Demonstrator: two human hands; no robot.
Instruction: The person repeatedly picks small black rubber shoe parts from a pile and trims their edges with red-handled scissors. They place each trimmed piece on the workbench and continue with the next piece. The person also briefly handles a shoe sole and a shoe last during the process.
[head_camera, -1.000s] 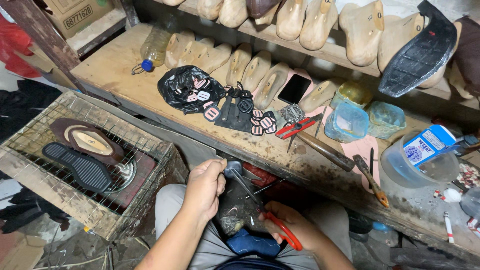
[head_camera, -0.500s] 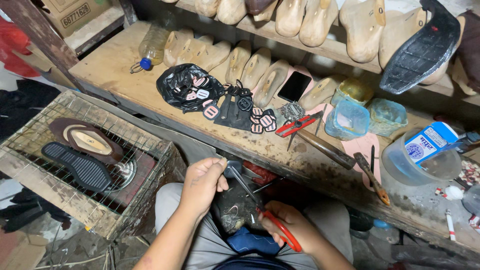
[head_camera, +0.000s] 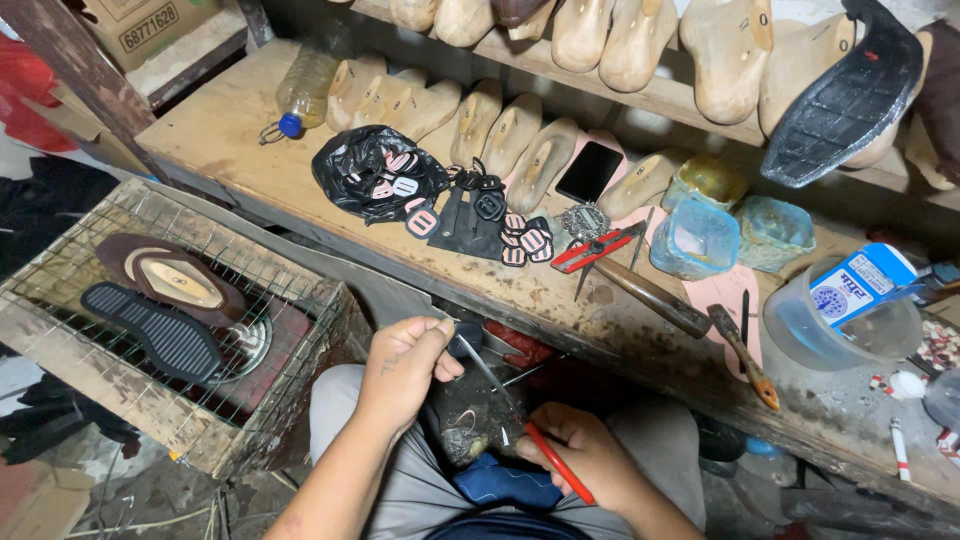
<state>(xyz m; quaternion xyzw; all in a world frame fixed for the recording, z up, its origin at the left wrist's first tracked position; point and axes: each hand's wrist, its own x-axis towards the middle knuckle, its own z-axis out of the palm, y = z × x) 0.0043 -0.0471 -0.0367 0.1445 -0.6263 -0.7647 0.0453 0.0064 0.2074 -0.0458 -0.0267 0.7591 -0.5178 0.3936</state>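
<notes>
The left hand (head_camera: 402, 368) was curled shut over the top of a dark shoe (head_camera: 470, 420) that rested on the person's lap, just below the edge of the wooden bench (head_camera: 250, 175). The right hand (head_camera: 585, 458) was closed around red-handled pliers (head_camera: 545, 450), whose metal end lay against the shoe. On the bench a black plastic bag (head_camera: 372, 175) lay open with pale pink buckles showing in it and more spilled beside it. Further right stood two small blue-green plastic tubs (head_camera: 695, 240); what they held could not be told. A clear plastic tub (head_camera: 840, 325) near the right edge had a blue and white box (head_camera: 862, 283) leaning in it. A plastic bottle (head_camera: 303, 92) lay on its side at the back. To the left, a wire cage (head_camera: 150, 300) held a black sole and a brown one.
</notes>
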